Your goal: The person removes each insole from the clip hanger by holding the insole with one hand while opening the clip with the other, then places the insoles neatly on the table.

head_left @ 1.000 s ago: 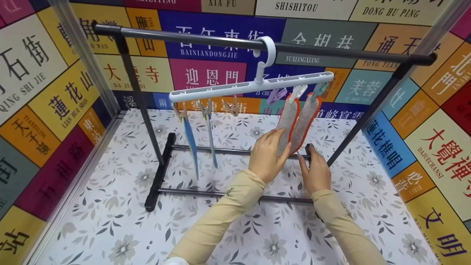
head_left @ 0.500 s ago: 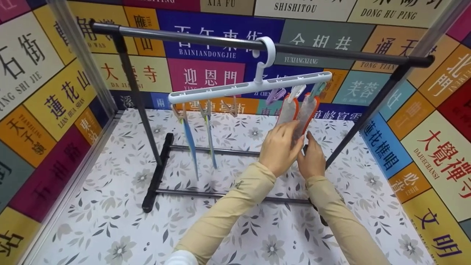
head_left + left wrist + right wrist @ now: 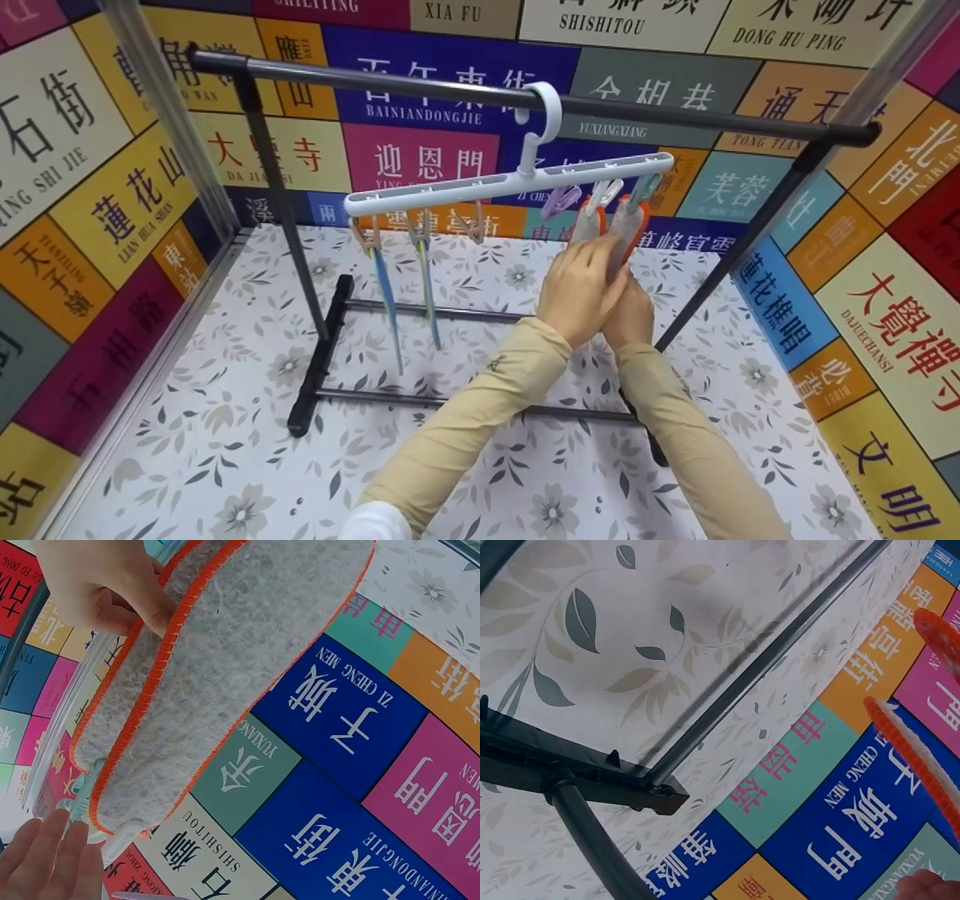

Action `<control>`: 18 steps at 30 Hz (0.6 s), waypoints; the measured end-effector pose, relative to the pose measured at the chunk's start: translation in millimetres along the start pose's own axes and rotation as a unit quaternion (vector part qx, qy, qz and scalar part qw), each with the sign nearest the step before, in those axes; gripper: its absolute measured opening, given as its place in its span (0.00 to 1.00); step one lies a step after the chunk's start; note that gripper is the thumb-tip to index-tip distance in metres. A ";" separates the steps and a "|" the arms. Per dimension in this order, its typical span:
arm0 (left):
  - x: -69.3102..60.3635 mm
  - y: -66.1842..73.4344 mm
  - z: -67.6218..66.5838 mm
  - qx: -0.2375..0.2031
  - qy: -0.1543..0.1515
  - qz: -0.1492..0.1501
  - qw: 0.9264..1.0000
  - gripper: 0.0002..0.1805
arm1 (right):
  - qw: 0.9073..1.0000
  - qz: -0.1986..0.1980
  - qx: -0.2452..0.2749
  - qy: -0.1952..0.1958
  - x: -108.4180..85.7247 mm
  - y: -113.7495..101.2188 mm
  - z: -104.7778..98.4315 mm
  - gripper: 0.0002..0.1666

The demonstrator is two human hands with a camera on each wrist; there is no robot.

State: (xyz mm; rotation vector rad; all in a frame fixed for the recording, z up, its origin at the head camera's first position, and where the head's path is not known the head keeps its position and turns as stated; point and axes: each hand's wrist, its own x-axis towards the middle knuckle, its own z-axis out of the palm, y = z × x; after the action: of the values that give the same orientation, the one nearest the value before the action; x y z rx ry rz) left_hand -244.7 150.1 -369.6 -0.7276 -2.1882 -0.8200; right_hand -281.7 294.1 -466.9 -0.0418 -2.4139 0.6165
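Two grey felt insoles with orange stitched edges hang from clothespins; the front insole (image 3: pixel 225 637) overlaps the other insole (image 3: pixel 112 712) in the left wrist view. My left hand (image 3: pixel 577 289) lies over their lower parts, its fingers fairly straight, with fingertips near the green clothespin (image 3: pixel 82 795). My right hand (image 3: pixel 632 315), partly hidden behind the left, pinches an insole's edge with thumb and bent fingers. A white clothespin (image 3: pixel 604 193) holds the left insole. In the right wrist view an orange insole edge (image 3: pixel 915 757) shows, with only fingertips at the lower corner.
A white hanger (image 3: pixel 450 191) hooks over the black rack's top bar (image 3: pixel 375 79). Two thin blue items (image 3: pixel 388 300) hang from beige clothespins at its left. A purple clothespin (image 3: pixel 560 202) hangs unused near the insoles. Patterned cloth (image 3: pixel 240 480) lies below; sign-printed walls surround it.
My left hand has moved right and up across the insoles. My right hand has come up and left, now close behind the left hand. The hanger has shifted slightly.
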 end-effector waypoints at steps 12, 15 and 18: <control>8.2 4.3 3.2 -0.021 -0.022 0.006 1.000 0.21 | 0.998 -0.029 -0.042 0.024 -9.4 2.2 3.1 0.10; 8.5 6.9 3.5 -0.027 -0.032 0.006 0.999 0.22 | 0.998 -0.034 -0.040 0.026 -16.8 2.0 2.8 0.08; 8.8 11.5 4.9 -0.027 -0.035 0.011 0.999 0.23 | 0.999 -0.030 -0.027 0.018 -25.0 1.5 -0.4 0.06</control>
State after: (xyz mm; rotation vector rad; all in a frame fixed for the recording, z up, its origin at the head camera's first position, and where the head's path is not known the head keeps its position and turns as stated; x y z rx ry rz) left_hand -244.1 163.3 -361.9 -0.8159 -2.2237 -0.8568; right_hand -261.7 291.1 -481.8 -0.0033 -2.3874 0.5178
